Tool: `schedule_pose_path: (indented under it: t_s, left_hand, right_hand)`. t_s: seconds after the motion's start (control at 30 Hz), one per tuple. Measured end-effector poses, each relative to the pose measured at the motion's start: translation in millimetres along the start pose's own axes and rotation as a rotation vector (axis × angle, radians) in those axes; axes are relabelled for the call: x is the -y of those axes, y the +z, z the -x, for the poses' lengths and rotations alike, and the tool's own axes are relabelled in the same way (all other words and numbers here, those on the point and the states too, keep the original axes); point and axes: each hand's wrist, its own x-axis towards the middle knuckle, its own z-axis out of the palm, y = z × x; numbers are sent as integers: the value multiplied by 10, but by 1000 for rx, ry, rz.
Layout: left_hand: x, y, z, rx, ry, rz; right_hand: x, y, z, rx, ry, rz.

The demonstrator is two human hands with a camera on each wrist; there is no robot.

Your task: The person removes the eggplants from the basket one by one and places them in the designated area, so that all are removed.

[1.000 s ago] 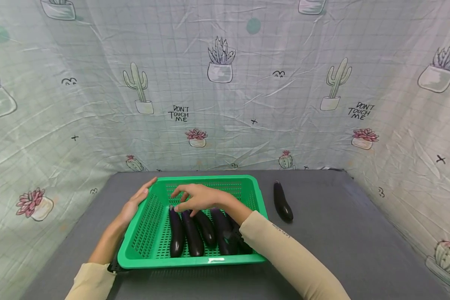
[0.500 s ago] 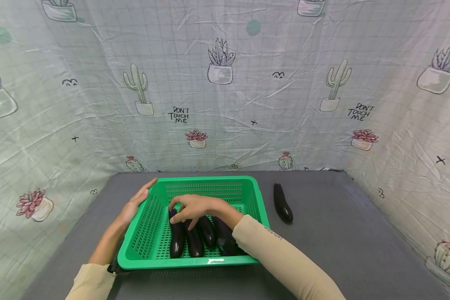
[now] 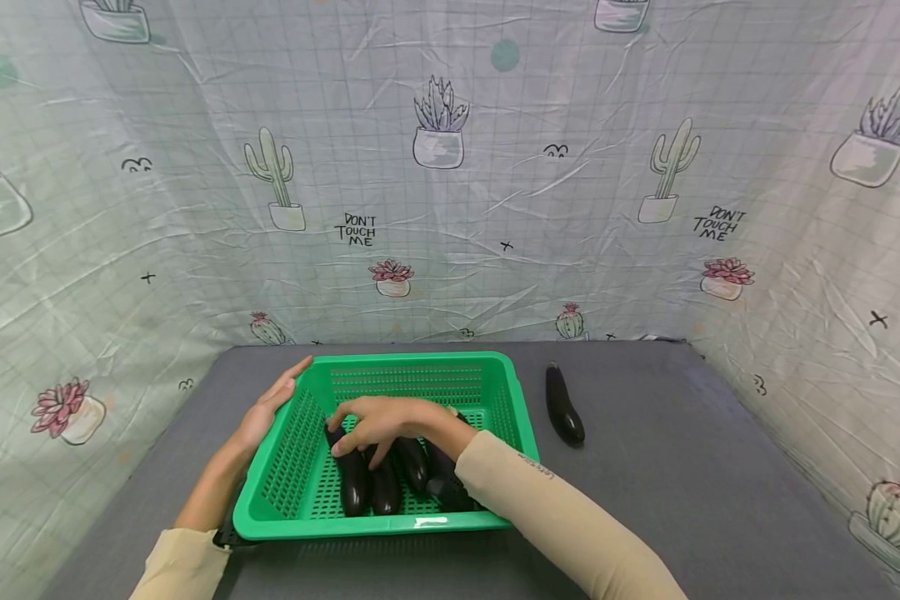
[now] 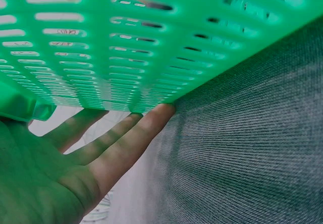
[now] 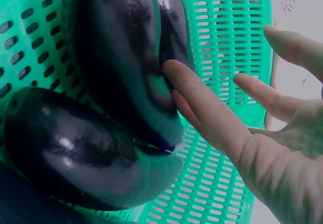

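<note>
A green slotted basket (image 3: 420, 360) stands on the grey table (image 3: 682, 467) and holds several dark purple eggplants (image 3: 354, 483) lying side by side. My right hand (image 3: 371, 423) reaches into the basket, its fingers spread and lying on the far ends of the left eggplants. In the right wrist view one straight finger (image 5: 202, 103) touches a glossy eggplant (image 5: 121, 67), with another eggplant (image 5: 75, 153) below it. My left hand (image 3: 266, 408) lies flat against the basket's left outer wall; its fingers (image 4: 126, 138) are straight against the basket wall (image 4: 151, 42).
One more eggplant (image 3: 564, 404) lies on the table just right of the basket. A cactus-print cloth (image 3: 450, 208) hangs behind and on both sides. Bare grey table (image 4: 247, 148) stretches to the right and the front.
My right hand has come down and toward me onto the eggplants in the basket. The leftmost eggplant's far end has shifted a little left. My left hand has stayed put.
</note>
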Motion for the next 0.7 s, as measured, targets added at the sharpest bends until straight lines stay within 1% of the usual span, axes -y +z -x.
schedule_pose_path:
  t_s: [0.2,0.27,0.47,0.6,0.7]
  left_hand:
    - [15,-9,12,34,-6,83]
    - [25,-11,11,42,-3,90]
    - [30,-2,-6,34,17,70]
    - [12,0,-8,23,13,51]
    - [1,2,-8,6,19,13]
  right_hand:
    - [18,67,-65,17,38,25]
    - [15,92,-88,29,52,26]
    - [16,159,-150,59,85,66]
    - [21,188,-188,76,92,105]
    - [23,206,-206,79,91,136]
